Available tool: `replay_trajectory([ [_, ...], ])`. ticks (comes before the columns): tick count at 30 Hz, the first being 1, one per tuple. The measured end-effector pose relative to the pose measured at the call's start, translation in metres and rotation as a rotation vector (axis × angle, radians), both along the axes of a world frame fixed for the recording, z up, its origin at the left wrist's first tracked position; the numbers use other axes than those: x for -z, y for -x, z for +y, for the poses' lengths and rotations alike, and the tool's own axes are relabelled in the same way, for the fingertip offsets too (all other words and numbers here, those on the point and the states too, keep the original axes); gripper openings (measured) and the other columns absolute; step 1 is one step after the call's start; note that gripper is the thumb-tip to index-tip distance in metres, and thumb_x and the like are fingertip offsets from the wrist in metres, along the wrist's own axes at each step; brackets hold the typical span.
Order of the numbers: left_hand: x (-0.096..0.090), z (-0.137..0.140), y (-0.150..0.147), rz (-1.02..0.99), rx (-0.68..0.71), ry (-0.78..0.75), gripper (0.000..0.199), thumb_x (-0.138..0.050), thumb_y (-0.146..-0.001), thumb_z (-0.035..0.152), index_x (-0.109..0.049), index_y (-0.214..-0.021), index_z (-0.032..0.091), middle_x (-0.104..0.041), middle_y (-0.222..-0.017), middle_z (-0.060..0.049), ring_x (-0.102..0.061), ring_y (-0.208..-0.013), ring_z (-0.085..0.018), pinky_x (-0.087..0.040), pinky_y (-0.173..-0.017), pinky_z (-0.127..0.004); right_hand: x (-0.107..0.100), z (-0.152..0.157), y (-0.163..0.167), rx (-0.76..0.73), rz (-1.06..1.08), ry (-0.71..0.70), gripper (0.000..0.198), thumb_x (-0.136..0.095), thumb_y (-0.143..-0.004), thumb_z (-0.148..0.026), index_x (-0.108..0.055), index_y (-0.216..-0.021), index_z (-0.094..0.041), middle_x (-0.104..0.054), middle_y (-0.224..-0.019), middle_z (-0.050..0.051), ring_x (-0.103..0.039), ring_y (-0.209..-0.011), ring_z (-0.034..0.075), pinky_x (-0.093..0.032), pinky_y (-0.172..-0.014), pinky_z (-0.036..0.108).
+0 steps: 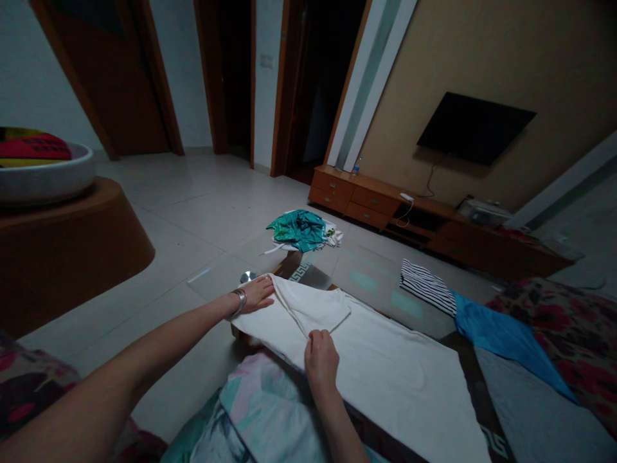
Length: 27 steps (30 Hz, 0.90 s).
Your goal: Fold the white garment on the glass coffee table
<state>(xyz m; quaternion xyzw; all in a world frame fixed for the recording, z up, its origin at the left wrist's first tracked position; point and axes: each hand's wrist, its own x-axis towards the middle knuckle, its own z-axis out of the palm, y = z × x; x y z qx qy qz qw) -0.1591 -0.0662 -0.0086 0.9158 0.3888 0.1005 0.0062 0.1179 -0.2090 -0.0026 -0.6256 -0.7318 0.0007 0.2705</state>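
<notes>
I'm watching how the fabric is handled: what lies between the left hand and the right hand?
In the head view, part of the white cloth, with a folded-over edge, lies between the left hand and right hand.

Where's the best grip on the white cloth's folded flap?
Likely the flap is best pinched at its pointed corner, from the right: that tip lies uncovered atop the white cloth. The right hand is at the near edge and the left hand lies on the left end.
</notes>
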Motion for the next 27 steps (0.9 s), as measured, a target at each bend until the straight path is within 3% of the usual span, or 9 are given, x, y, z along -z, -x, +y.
replay_trajectory([
  [4, -0.001, 0.003, 0.007, 0.002, -0.048, -0.006, 0.041, -0.037, -0.092, 0.042, -0.058, -0.119, 0.019, -0.056, -0.125, -0.011, -0.046, -0.118, -0.023, -0.027, -0.109, -0.039, 0.001, 0.007, -0.003, -0.048, -0.09, 0.02, 0.026, -0.045, -0.075, 0.002, -0.057, -0.077, -0.021, -0.056, -0.076, 0.005, -0.055, -0.073, 0.018, -0.037, -0.062, 0.027],
  [8, -0.004, 0.006, 0.018, 0.003, -0.133, -0.016, 0.04, -0.04, -0.09, 0.039, -0.058, -0.12, 0.021, -0.055, -0.13, -0.01, -0.046, -0.121, -0.025, -0.03, -0.103, -0.042, -0.008, 0.007, -0.009, -0.176, -0.098, 0.095, 0.023, -0.049, -0.078, -0.001, -0.06, -0.077, -0.021, -0.058, -0.078, 0.004, -0.056, -0.072, 0.015, -0.037, -0.062, 0.024],
  [11, -0.014, 0.007, 0.021, -0.013, -0.201, -0.044, 0.034, -0.04, -0.089, 0.032, -0.064, -0.111, 0.021, -0.061, -0.12, -0.009, -0.052, -0.112, -0.024, -0.031, -0.102, -0.043, -0.021, 0.007, -0.019, -0.28, -0.001, 0.161, 0.018, -0.051, -0.084, -0.01, -0.063, -0.077, -0.022, -0.06, -0.08, 0.002, -0.057, -0.072, 0.013, -0.039, -0.063, 0.022],
  [14, -0.025, 0.002, 0.009, -0.043, -0.307, -0.102, 0.034, -0.035, -0.089, 0.024, -0.068, -0.094, 0.017, -0.066, -0.101, -0.012, -0.055, -0.101, -0.025, -0.032, -0.1, -0.047, -0.034, 0.022, -0.035, -0.274, 0.118, 0.134, 0.018, -0.05, -0.087, -0.015, -0.066, -0.082, -0.022, -0.063, -0.082, 0.002, -0.059, -0.078, 0.014, -0.042, -0.069, 0.023],
  [17, -0.023, -0.008, -0.018, -0.071, -0.331, -0.156, 0.036, -0.032, -0.091, 0.025, -0.065, -0.105, 0.017, -0.062, -0.117, -0.013, -0.05, -0.114, -0.027, -0.032, -0.101, -0.047, -0.04, 0.057, -0.046, -0.199, 0.133, 0.04, 0.025, -0.048, -0.086, -0.011, -0.068, -0.098, -0.02, -0.067, -0.096, 0.006, -0.06, -0.091, 0.017, -0.045, -0.082, 0.028],
  [19, -0.014, -0.014, -0.038, -0.065, -0.295, -0.16, 0.039, -0.033, -0.093, 0.029, -0.059, -0.121, 0.021, -0.051, -0.137, -0.009, -0.042, -0.128, -0.026, -0.026, -0.107, -0.048, -0.035, 0.086, -0.048, -0.188, 0.081, 0.006, 0.03, -0.047, -0.087, -0.011, -0.066, -0.108, -0.019, -0.066, -0.111, 0.009, -0.058, -0.105, 0.02, -0.043, -0.092, 0.033],
  [22, 0.003, -0.017, -0.052, -0.013, -0.319, -0.085, 0.046, -0.034, -0.094, 0.038, -0.05, -0.134, 0.024, -0.039, -0.148, -0.008, -0.032, -0.136, -0.028, -0.022, -0.109, -0.054, -0.015, 0.122, -0.05, -0.188, -0.012, 0.037, 0.03, -0.047, -0.089, -0.015, -0.064, -0.115, -0.017, -0.06, -0.126, 0.012, -0.051, -0.121, 0.022, -0.038, -0.101, 0.038],
  [27, 0.012, -0.005, -0.03, 0.072, -0.42, 0.021, 0.056, -0.031, -0.094, 0.045, -0.038, -0.144, 0.021, -0.03, -0.152, -0.008, -0.026, -0.141, -0.027, -0.023, -0.109, -0.055, 0.016, 0.142, -0.065, -0.166, -0.028, 0.081, 0.04, -0.046, -0.093, -0.021, -0.051, -0.132, -0.018, -0.044, -0.143, 0.011, -0.037, -0.135, 0.021, -0.031, -0.11, 0.042],
])
